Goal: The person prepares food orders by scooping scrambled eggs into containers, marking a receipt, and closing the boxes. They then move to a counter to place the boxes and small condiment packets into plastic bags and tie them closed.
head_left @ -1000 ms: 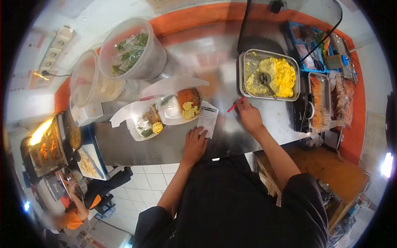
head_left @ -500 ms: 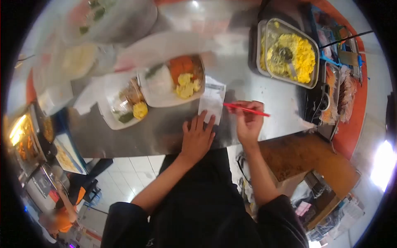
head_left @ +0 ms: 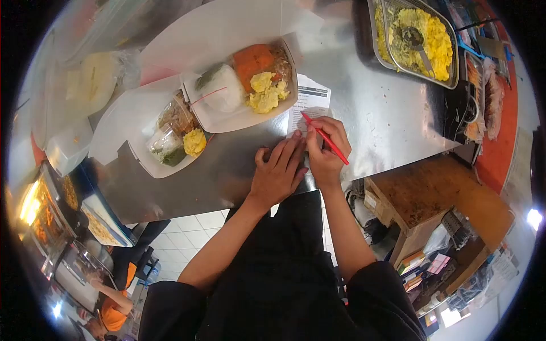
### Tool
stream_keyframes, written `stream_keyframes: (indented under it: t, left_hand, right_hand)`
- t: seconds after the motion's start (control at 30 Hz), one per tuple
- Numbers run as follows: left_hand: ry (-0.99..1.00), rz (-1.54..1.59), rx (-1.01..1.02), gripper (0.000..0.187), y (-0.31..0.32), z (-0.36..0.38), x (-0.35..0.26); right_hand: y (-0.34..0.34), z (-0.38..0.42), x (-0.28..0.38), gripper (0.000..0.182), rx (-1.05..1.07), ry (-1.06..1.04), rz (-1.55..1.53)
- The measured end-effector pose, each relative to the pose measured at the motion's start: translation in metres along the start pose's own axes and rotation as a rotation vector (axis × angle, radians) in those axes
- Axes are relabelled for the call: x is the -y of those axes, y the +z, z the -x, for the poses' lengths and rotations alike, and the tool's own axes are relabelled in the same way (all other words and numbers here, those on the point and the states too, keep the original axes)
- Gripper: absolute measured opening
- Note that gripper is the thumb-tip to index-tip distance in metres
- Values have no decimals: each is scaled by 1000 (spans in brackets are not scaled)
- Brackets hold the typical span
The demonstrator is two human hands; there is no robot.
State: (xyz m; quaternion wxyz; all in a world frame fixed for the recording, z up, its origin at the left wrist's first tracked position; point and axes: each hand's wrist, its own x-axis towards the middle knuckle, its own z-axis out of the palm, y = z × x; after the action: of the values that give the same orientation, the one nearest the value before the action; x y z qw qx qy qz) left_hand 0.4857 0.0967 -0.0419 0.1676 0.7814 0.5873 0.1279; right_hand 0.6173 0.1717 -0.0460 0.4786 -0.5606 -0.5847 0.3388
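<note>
A printed paper receipt (head_left: pixel 310 101) lies on the steel counter, its upper left edge against a food box. My right hand (head_left: pixel 326 156) grips a red pen (head_left: pixel 334 149), its tip on or just over the paper. Beside it, my left hand (head_left: pixel 277 170) rests flat with fingers extended, the fingertips at the receipt's lower edge. To the left stands an open paper box (head_left: pixel 236 124) with white rice, an orange food and yellow scrambled egg. Next to that, a second open box (head_left: pixel 149 162) holds a plastic-wrapped portion and more egg.
A metal tray (head_left: pixel 452 79) of yellow scrambled egg with a ladle (head_left: pixel 424 54) sits at the back right. Clear plastic containers (head_left: pixel 94 85) stand at the left. A wooden shelf (head_left: pixel 432 193) is below right. Another person (head_left: pixel 114 312) is at the lower left.
My right hand has brought the pen left onto the receipt, closer to my left hand. The pen now slants more steeply. The view has shifted, and the boxes look sharper.
</note>
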Motion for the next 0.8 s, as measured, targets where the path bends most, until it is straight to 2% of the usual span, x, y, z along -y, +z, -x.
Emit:
stream_keyframes:
  t: [0.17, 0.27, 0.4, 0.5, 0.6, 0.73, 0.8]
  left_hand:
    - [0, -43, 3, 57, 5, 2, 0]
    - [-1, -33, 9, 57, 2, 0, -1]
    - [-2, -29, 17, 61, 6, 3, 1]
    - [-8, -18, 16, 63, 5, 1, 0]
    - [-10, -11, 16, 63, 3, 0, -1]
    - [-2, 9, 22, 62, 5, 1, -1]
    - [2, -1, 12, 63, 6, 0, -1]
  right_hand:
    - [1, 3, 2, 15, 60, -64, 33]
    - [5, 3, -8, 15, -143, 22, -31]
    - [2, 10, -5, 15, -38, -60, 30]
    - [2, 14, -10, 15, -135, 31, -31]
    - [1, 12, -14, 16, -252, 0, 23]
    - [0, 12, -7, 15, -101, -83, 34]
    - [-2, 13, -10, 14, -172, -21, 60]
